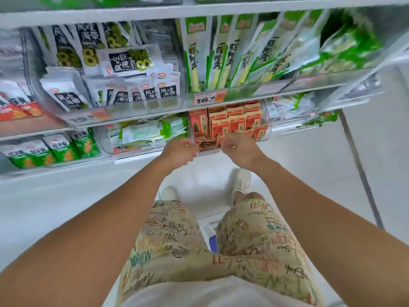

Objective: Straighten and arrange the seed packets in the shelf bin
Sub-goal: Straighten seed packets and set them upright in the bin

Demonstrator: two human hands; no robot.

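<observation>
"16.8" on orange price tag (209, 99), large "8" on black-and-white packets (90, 56), "11" on printed shorts (254, 206)

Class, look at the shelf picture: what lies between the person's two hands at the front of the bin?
In the head view, orange seed packets show in the gap between the left hand and right hand, low at the bin's front.

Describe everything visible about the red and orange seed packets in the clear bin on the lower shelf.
The red and orange glossy seed packets stand mostly upright in overlapping rows inside a clear plastic shelf bin, below a price tag reading 16.8. Dark print and a sunflower-seed picture mark their fronts. Some at the front lean or lie lower. The left hand and right hand reach the front packets; the exact grip is unclear.
</observation>
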